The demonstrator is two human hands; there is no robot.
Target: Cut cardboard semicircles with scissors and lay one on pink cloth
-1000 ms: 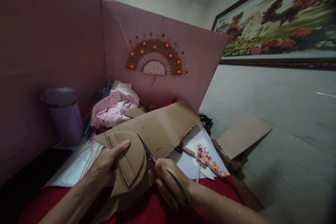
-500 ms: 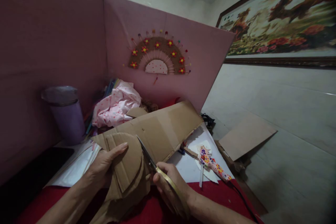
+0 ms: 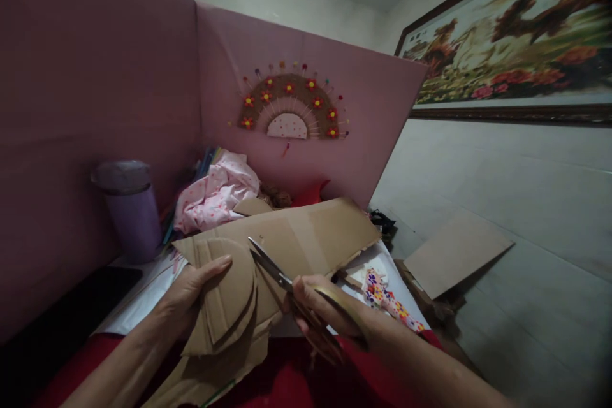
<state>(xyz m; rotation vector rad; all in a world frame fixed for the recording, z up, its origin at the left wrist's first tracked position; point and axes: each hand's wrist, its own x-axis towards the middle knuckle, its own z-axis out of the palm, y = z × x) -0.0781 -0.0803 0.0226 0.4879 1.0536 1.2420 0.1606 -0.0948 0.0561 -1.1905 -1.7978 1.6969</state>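
Observation:
My left hand (image 3: 191,287) grips a piece of cardboard (image 3: 232,290) with a rounded edge, its thumb pressed on top. Under that rounded piece, a larger cardboard sheet (image 3: 306,236) stretches away to the right, and a ragged flap hangs down in front. In my right hand (image 3: 315,306) is a pair of scissors (image 3: 272,266) with gold-coloured handles. The blades are a little apart and point up and left, with the lower one close to the rounded edge. Whether they touch the cardboard I cannot tell.
A purple bin (image 3: 134,213) lined with plastic stands at the left. Behind the cardboard lies crumpled pink dotted cloth (image 3: 220,191). A flower-patterned glue gun (image 3: 389,299) rests on the right of the table. A decorated cardboard fan (image 3: 287,99) hangs on the pink panel (image 3: 368,102).
The scissors have risen slightly, and their blades have spread apart a little. My right hand has turned and moved up. The cardboard in my left hand has shifted slightly.

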